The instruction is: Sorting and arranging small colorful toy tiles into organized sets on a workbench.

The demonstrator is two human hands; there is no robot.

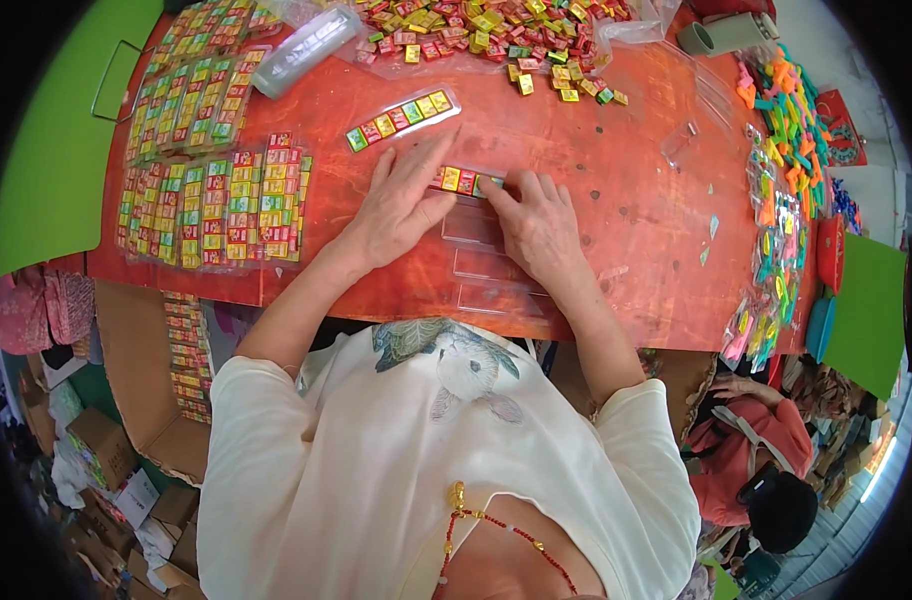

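You're working both hands flat on the red table (626, 200), fingers extended, not clenched. Left hand (401, 205) is lying palm down, fingertips pressing on or right beside the left end of the clear tray (464, 180), probably pinning it so it doesn't slide. Right hand (541, 222) is lying palm down too, index fingertip touching the right end of the same row, likely seating the last small block into its slot. Can't tell whether either hand is pinching anything; nothing looks gripped.

The tray is sitting between your fingertips, just beyond the knuckles. It's a narrow transparent strip holding a row of small square blocks, red, yellow and green, side by side. Right end is partly hidden under your finger.

Under your right palm, toward you, empty clear trays (481, 262) are lying stacked in a line.

Just past your fingertips, a filled tray (401, 118) is lying at an angle, apart from your hands.

Far left of your left fingers: finished strips (216, 205) in tight rows. Well beyond both hands: loose pile of blocks (486, 35) on clear plastic, within reach for refills.
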